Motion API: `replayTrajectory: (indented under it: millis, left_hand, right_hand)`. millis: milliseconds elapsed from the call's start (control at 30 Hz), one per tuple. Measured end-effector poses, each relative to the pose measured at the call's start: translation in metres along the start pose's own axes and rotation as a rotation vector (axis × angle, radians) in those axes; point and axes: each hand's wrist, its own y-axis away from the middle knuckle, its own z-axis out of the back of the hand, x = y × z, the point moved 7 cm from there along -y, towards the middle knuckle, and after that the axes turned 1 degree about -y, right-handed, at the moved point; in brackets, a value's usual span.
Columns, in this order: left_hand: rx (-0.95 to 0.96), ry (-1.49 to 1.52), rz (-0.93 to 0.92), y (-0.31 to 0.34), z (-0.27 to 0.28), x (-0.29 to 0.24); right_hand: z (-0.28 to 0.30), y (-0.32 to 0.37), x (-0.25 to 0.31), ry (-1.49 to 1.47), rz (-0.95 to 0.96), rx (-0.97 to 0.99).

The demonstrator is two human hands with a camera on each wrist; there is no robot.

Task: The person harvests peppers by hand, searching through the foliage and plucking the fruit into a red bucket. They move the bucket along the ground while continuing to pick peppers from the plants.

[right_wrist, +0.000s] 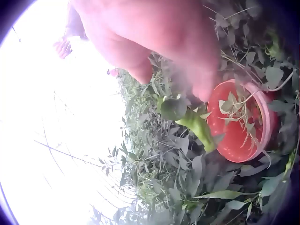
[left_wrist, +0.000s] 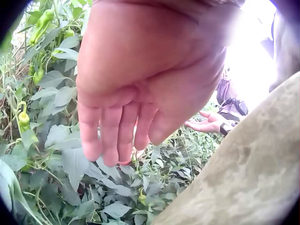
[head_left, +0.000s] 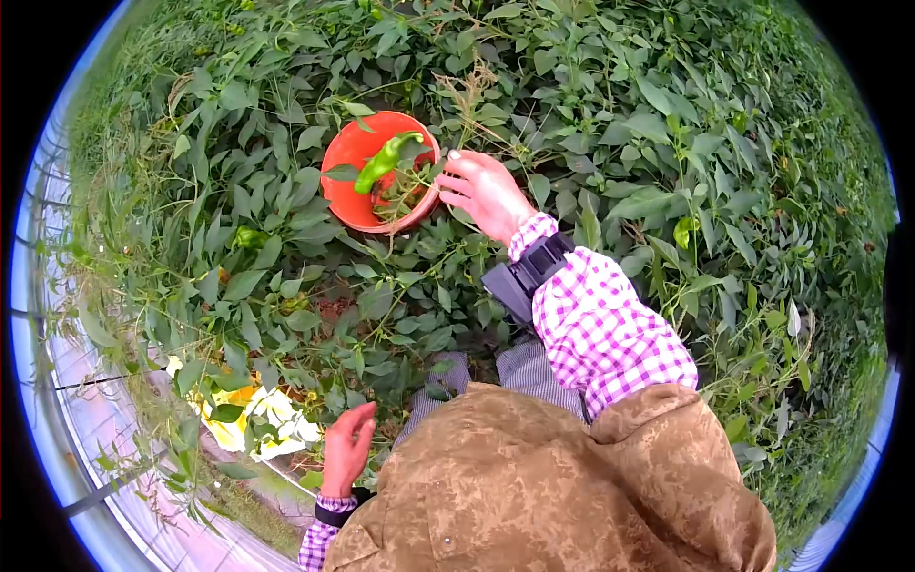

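A red bucket (head_left: pixel 340 202) stands among the leaves, with a green pepper (head_left: pixel 374 172) over its opening in the head view. My right hand (head_left: pixel 488 195) is at the bucket's right side, fingers extended and holding nothing visible. In the right wrist view the pepper (right_wrist: pixel 199 130) hangs below the fingertips of the hand (right_wrist: pixel 154 33), apart from them, beside the bucket (right_wrist: pixel 269 112). Leafy stems cross the bucket's mouth and partly hide its inside. Low at the left, my left hand (head_left: pixel 348 450) is empty; its fingers (left_wrist: pixel 110 136) hang loosely extended in the left wrist view.
Dense pepper plants (head_left: pixel 610 105) surround the bucket. More green peppers hang at the left (left_wrist: pixel 42 26) and at the right (head_left: pixel 683 232). A yellow and white item (head_left: pixel 253 419) lies near my left hand. Pale paving (head_left: pixel 105 419) runs along the left edge.
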Motion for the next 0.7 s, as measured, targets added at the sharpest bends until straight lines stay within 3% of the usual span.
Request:
replayTrajectory:
  millis: [133,267,333,367,433,533,600,700]
  left_hand:
    - [0.049,0.033,-0.091,-0.022,-0.010,-0.016]
    - [0.270,0.058,-0.111,-0.065,-0.051,-0.043]
    - [0.356,-0.062,-0.300,-0.085,-0.075,-0.063]
    - [0.360,-0.059,-0.284,-0.098,-0.085,-0.062]
    - [0.297,-0.116,-0.435,-0.122,-0.102,-0.063]
    - [0.211,-0.026,-0.060,-0.169,-0.111,-0.009]
    - [0.156,0.053,0.122,-0.188,-0.101,0.012]
    - [0.122,0.194,-0.003,-0.201,-0.085,0.019]
  right_hand:
    - [0.061,-0.007,-0.031,0.417,-0.201,0.055]
    - [0.181,0.005,-0.077,0.638,-0.311,-0.254]
    - [0.210,0.012,-0.106,0.701,-0.296,-0.230]
    - [0.211,0.017,-0.120,0.806,-0.302,-0.180]
    - [0.220,0.020,-0.158,0.939,-0.290,-0.049]
    - [0.172,0.030,-0.177,1.286,-0.130,0.258]
    - [0.142,0.030,-0.196,1.293,-0.128,0.413]
    - [0.094,0.016,-0.216,1.429,-0.063,0.634]
